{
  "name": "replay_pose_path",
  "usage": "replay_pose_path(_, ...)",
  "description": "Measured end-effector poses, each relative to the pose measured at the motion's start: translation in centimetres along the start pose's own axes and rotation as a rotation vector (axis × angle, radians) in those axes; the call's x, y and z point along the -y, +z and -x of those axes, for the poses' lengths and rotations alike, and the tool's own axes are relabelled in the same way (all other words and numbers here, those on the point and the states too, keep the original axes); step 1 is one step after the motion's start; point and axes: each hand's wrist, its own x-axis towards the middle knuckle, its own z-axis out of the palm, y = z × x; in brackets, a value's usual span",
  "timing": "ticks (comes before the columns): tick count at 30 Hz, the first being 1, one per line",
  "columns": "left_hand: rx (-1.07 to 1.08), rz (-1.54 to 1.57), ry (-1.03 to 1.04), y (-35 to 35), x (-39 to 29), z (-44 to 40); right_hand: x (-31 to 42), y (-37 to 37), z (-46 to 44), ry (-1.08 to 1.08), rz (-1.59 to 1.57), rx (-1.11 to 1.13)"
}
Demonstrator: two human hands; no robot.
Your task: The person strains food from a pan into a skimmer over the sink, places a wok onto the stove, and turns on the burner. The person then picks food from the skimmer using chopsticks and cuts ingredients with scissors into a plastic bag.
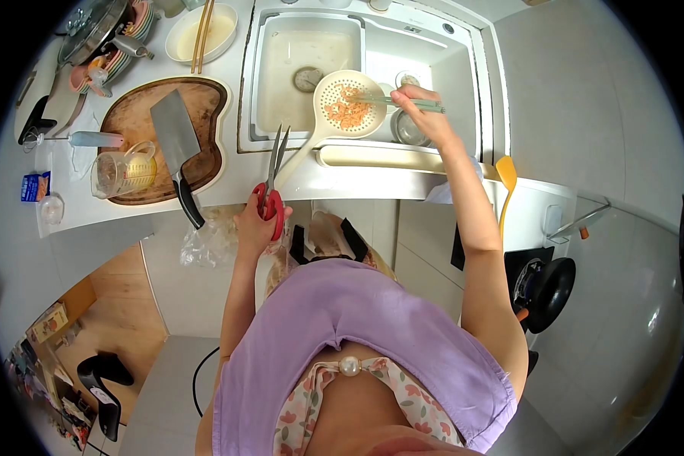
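Observation:
Red-handled scissors [270, 199] are in my left hand [255, 226], its fingers at the handles and the slightly parted blades pointing up toward the sink. My right hand [420, 108] is closed round pale green chopsticks [432, 104], whose tips reach into a cream slotted ladle [328, 114]. Small orange-pink pieces [347, 114] lie in the ladle's bowl, which is over the sink [363, 30] near its divider. The ladle's handle slants down to the counter edge, beside the scissors.
A cleaver [176, 137] and a measuring cup [129, 172] rest on a wooden board [215, 102] at left. Behind it stands a white bowl [228, 45] with wooden chopsticks across it. A yellow spatula [507, 175] and a black pan [558, 296] are at right.

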Motion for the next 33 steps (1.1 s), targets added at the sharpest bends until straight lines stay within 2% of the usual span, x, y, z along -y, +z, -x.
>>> replay_pose_path(6,-0.033,-0.064,0.053,0.2,0.7,-0.1,-0.3,0.2,-0.2,0.008,0.081,0.032)
replay_pose_path(9,-0.014,-0.035,0.028,0.1,0.2,-0.1,-1.0,0.5,0.0,0.005,0.098,-0.036)
replay_pose_path(12,-0.004,-0.019,0.003,-0.1,-0.2,0.0,-1.9,1.3,0.3,0.105,-0.123,-0.177)
replay_pose_path(15,-0.006,-0.008,0.007,-0.1,-0.2,0.0,-3.5,1.7,0.1,0.214,-0.484,-0.344)
replay_pose_path(18,0.0,-0.031,0.009,-0.1,0.2,0.0,-3.9,1.2,0.3,0.252,-0.458,-0.295)
replay_pose_path(21,0.017,-0.044,-0.02,-0.1,0.1,0.1,-3.6,0.3,0.9,0.044,-0.058,-0.121)
replay_pose_path(24,0.03,-0.045,-0.028,-0.2,0.0,0.1,-1.6,-0.5,0.8,-0.14,0.103,0.009)
replay_pose_path(33,0.013,-0.018,-0.027,-0.4,0.0,0.1,-1.0,-0.6,-1.1,-0.359,0.207,0.189)
